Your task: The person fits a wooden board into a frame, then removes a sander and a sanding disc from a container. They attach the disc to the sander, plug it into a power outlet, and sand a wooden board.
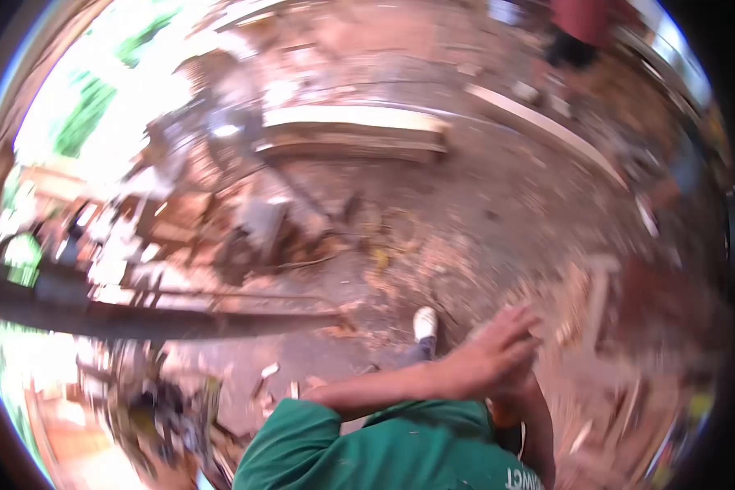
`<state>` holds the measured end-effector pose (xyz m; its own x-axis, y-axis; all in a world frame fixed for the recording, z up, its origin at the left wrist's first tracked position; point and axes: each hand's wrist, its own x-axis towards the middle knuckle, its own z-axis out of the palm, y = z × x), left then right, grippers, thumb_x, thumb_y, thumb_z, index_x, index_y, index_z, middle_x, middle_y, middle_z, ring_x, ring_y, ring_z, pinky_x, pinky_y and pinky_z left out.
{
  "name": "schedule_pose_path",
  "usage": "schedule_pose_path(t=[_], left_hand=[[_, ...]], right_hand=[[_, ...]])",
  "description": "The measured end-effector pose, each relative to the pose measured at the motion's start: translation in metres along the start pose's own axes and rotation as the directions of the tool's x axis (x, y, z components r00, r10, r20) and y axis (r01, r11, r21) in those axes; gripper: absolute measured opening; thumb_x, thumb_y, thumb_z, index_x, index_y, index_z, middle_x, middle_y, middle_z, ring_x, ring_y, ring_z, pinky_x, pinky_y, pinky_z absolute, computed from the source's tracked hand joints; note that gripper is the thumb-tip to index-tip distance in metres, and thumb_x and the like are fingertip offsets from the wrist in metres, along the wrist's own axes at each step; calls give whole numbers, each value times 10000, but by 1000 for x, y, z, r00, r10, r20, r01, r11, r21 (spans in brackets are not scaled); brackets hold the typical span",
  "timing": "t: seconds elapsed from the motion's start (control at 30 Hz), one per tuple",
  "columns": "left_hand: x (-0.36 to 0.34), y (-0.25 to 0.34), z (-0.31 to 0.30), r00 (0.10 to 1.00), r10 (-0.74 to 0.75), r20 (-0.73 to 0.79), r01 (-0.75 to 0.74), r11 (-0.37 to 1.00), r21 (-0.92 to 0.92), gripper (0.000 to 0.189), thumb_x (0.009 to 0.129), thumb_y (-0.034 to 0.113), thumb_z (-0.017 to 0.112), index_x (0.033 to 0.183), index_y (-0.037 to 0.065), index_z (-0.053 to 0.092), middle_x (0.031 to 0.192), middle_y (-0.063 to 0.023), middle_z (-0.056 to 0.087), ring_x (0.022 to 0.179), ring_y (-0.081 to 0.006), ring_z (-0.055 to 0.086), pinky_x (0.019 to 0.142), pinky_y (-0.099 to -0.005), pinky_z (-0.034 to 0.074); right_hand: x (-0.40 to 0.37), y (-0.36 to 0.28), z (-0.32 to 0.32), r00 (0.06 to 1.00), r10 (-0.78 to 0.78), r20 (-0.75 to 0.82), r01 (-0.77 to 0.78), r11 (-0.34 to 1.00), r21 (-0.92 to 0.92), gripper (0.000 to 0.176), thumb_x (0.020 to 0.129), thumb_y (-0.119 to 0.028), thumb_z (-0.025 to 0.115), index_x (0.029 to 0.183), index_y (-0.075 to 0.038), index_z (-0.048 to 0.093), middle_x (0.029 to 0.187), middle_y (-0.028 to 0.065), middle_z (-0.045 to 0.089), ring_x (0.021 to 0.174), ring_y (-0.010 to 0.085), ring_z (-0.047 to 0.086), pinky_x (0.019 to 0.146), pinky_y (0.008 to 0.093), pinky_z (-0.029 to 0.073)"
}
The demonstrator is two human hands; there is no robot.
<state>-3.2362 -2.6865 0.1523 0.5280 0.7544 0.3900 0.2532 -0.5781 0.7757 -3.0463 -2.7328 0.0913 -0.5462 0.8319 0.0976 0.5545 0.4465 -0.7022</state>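
Observation:
My left hand [506,347] reaches across my front to the right, its fingers stretched and somewhat apart, with nothing visible in them. My right hand [508,390] is just below it, close to or touching the left hand's underside, and its fingers are mostly hidden. Below both arms is my green shirt [400,449]. One white shoe [425,322] shows on the dirt floor just left of the hands. Motion blurs much of the picture.
A thick wooden beam [355,135] lies ahead. A long plank [547,135] runs right of it. A dark beam [180,320] juts in from the left. Wood scraps [180,220] are piled at left. A person in red [580,20] is at the upper right.

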Motion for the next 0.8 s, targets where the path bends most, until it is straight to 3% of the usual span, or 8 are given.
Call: schedule_pose_path(t=[0.03,0.07,0.13,0.23,0.3,0.43,0.53,0.8], left_hand=[[4,-5,-2,996,-59,-60,60,998,23,659,739,204,703,1314,17,441,1403,-220,339,1375,-417,243,1078,-540,267],[8,-15,7,984,-129,-122,151,970,188,715,716,219,724,1329,21,414,1393,-216,329,1370,-415,237,1075,-531,266],[15,-21,8,921,-313,-231,372,882,290,838,645,260,782,1348,46,379,1358,-188,342,1328,-386,278,1055,-498,273],[29,-20,-13,830,-524,-193,552,821,143,856,614,267,784,1346,68,388,1348,-174,354,1303,-365,305,1032,-482,288],[33,-24,-9,759,-578,-300,627,774,95,861,595,258,789,1349,106,404,1356,-141,366,1306,-352,303,1028,-471,290],[35,-33,5,753,-387,-532,592,751,293,813,634,179,703,1384,161,389,1408,-83,364,1335,-350,263,1050,-489,251],[34,-11,7,798,-456,-394,558,806,198,819,645,177,686,1405,151,381,1482,-90,306,1412,-370,137,1117,-510,149],[16,34,55,653,-514,-556,670,735,107,635,766,146,649,1360,85,434,1391,-153,372,1414,-382,136,1134,-545,108]], right_hand=[[6,1,-8,936,334,113,-347,820,456,662,715,-31,732,1306,3,436,1134,126,584,1025,246,598,850,344,510],[9,7,-19,728,554,405,-645,353,678,647,706,12,713,1292,11,438,1064,134,607,935,262,638,791,351,537],[32,28,-29,646,515,563,-702,111,704,642,669,76,695,1258,26,444,955,153,618,730,254,654,649,348,556],[71,58,-39,656,444,610,-735,191,651,622,644,103,687,1217,43,454,880,165,622,574,244,620,532,338,537],[101,56,-57,680,287,675,-730,361,581,557,674,-10,719,1186,44,506,969,145,619,720,226,636,649,336,532],[151,68,-76,551,118,826,-715,576,395,649,683,-97,707,1268,13,447,1112,125,568,929,219,585,784,345,489],[172,75,-78,404,43,914,-661,704,260,720,691,-161,698,1330,-11,402,1219,110,530,1087,214,547,886,353,456],[166,64,-63,156,-132,979,-642,739,202,593,716,-122,690,1250,7,467,1120,113,573,991,198,584,798,326,491]])
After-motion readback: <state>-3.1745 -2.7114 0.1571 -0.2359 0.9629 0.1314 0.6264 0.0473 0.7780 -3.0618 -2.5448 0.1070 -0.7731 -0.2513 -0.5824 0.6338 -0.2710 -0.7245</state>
